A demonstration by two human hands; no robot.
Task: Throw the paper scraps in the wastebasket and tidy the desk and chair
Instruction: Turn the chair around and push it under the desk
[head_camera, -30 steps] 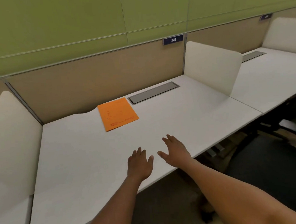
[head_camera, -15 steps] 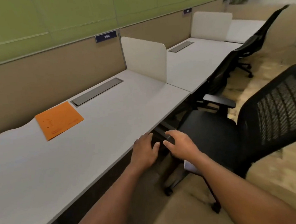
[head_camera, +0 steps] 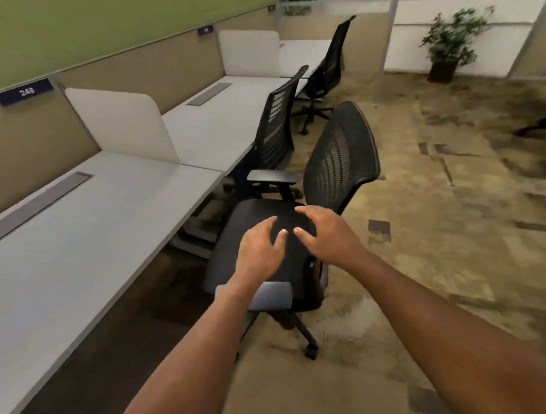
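Both grips, left hand [head_camera: 259, 251] and right hand [head_camera: 326, 234], spread empty over black mesh-backed chair [head_camera: 336, 163].

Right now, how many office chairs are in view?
3 clear ones: the nearest chair pulled out under both hands, a second chair tucked at the next desk, a third chair farther along. A dark shape at the right edge may be another.

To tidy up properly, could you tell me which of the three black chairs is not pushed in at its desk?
The nearest chair, below both hands: it stands turned out from the desk, while the middle chair and far chair are tucked in.
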